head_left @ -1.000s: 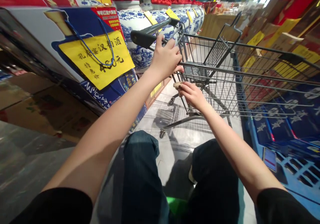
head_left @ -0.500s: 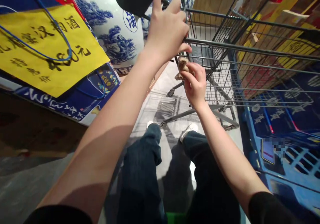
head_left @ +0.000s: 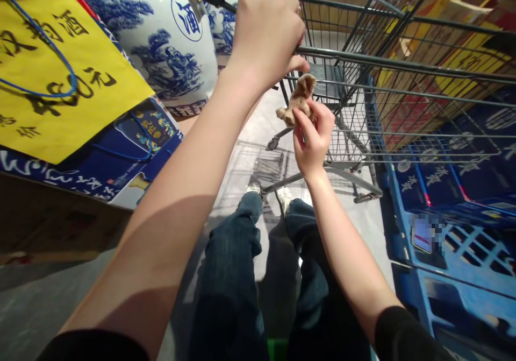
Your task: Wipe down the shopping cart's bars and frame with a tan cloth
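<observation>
Tan cloth (head_left: 298, 100), grey cart (head_left: 363, 58), blue-and-white jar (head_left: 171, 51)

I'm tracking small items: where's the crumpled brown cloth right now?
In the head view, above and slightly right of centre, the brown cloth is pinched in the right hand, below the left hand, near the cart.

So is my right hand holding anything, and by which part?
Yes: your right hand is pinching a crumpled, brownish cloth-like piece by its lower right part in the picture.
</observation>
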Motion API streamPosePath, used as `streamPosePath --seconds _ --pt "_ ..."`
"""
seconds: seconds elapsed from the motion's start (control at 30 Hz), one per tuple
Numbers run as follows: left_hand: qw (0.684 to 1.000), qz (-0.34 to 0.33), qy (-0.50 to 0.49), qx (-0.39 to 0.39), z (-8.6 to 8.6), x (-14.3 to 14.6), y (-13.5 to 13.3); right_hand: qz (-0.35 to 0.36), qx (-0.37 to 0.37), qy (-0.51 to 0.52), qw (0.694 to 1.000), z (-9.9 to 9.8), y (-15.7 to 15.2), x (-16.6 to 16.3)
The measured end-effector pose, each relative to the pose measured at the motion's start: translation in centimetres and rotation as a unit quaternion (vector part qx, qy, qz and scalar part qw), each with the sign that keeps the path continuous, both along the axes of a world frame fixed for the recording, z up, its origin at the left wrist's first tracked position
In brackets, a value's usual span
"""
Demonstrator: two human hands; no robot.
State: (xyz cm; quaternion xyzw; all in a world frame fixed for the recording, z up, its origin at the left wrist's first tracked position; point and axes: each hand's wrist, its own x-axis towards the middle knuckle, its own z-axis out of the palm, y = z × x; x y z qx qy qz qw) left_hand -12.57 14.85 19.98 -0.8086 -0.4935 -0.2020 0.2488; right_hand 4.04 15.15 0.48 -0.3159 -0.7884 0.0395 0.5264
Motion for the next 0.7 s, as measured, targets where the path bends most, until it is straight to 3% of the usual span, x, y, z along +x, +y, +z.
streamPosePath --seconds 0.17,0.3,0.4,0.57,0.63,0.7 --pt "0.989 -0.108 -0.095 0.032 -0.8 -1.5 0.8 -0.027 0.033 0.017 0.999 -2.7 1.2 -0.2" --pt "0.976 -0.108 -0.188 0.025 -1.1 -1.3 -0.4 -0.055 0.042 0.062 0.996 -4.8 0.1 0.2" --pt "0.956 -0.126 -0.264 -0.001 -1.1 -0.6 -2.3 -0.048 0.070 0.078 0.993 -3.5 -1.4 -0.3" --pt "0.940 -0.131 -0.313 -0.039 -0.8 -0.2 -4.6 0.031 0.088 0.051 0.994 1.3 -2.5 -2.6" --pt "0.929 -0.128 -0.343 -0.047 -1.2 -0.6 -4.6 0.022 0.095 0.043 0.994 1.5 -2.6 -3.1" --pt "0.890 -0.123 -0.436 -0.053 -2.0 -1.2 -3.8 0.010 0.094 0.037 0.995 0.6 -2.7 -2.7"
